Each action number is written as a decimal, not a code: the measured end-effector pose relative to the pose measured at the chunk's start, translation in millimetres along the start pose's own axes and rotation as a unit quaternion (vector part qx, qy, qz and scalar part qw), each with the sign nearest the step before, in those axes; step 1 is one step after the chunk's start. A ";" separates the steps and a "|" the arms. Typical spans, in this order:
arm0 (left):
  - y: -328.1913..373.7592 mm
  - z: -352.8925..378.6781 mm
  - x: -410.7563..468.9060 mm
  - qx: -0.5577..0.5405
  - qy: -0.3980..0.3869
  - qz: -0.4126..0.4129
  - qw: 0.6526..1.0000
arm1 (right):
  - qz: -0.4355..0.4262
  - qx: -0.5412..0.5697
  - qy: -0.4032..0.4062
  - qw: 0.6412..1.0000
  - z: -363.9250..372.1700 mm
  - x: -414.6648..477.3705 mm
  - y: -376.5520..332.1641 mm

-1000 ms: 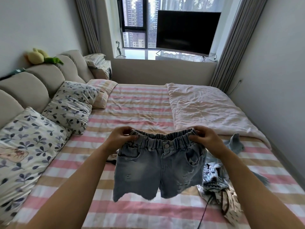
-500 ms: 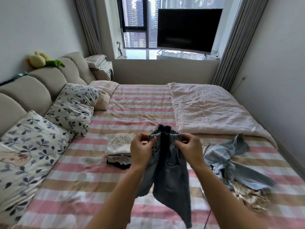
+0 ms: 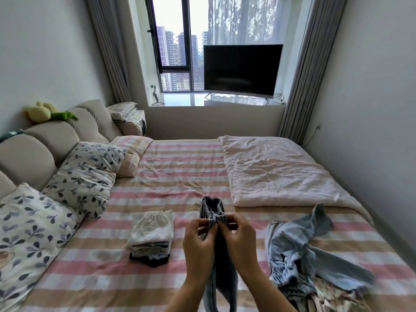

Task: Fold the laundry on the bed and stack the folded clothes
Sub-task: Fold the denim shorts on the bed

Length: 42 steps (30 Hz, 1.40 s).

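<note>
I am reading the head view from the left. Leaf-print pillows (image 3: 83, 176) are leaning against the headboard along the left edge of the bed (image 3: 175, 172). A stack of folded clothes (image 3: 153, 233) is sitting on the striped sheet, with a white piece on top and dark ones at the bottom. Just right of it, the left hand (image 3: 198, 244) is pinching the waistband of the denim shorts (image 3: 209, 207), thumb and fingers curled onto the cloth. The shorts are hanging doubled lengthwise between both hands, above the near middle of the bed (waistband bunching away from me, legs dropping out of the bottom of the view). The right hand (image 3: 242, 242) is pinching the same waistband, its fingertips meeting or nearly meeting the left hand's; I am not able to tell which. Further right, a pile of unfolded laundry (image 3: 299, 251) is lying crumpled near the bed's right edge, pale denim on top. Beyond it, a pink blanket (image 3: 276, 174) is lying spread flat.
</note>
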<state>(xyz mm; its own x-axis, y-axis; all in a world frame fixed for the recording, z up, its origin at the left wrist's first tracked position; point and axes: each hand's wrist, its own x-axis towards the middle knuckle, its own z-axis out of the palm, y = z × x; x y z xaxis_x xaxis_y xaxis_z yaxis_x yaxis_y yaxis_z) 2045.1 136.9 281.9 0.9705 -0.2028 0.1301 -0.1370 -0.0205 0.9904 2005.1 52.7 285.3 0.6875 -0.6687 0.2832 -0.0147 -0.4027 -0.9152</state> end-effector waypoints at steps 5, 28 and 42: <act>-1.3 21.5 -2.1 -0.022 0.017 -0.030 0.999 | 0.000 0.003 -0.028 1.000 -12.5 10.2 8.2; -21.3 -15.0 109.7 0.002 -0.286 -0.066 0.956 | 0.030 0.142 -0.222 0.964 -28.3 83.9 37.5; -70.0 -9.3 202.2 0.020 -0.361 -0.119 0.925 | 0.018 -0.096 -0.205 0.974 26.5 161.7 90.3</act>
<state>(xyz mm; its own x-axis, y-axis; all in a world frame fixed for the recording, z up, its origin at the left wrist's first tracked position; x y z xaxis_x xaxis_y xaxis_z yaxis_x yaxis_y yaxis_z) 2252.8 106.5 239.3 0.5903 -0.7888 -0.1711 0.0421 -0.1816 0.9825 2134.1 -75.3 240.8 0.9153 -0.3953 0.0769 -0.1538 -0.5195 -0.8405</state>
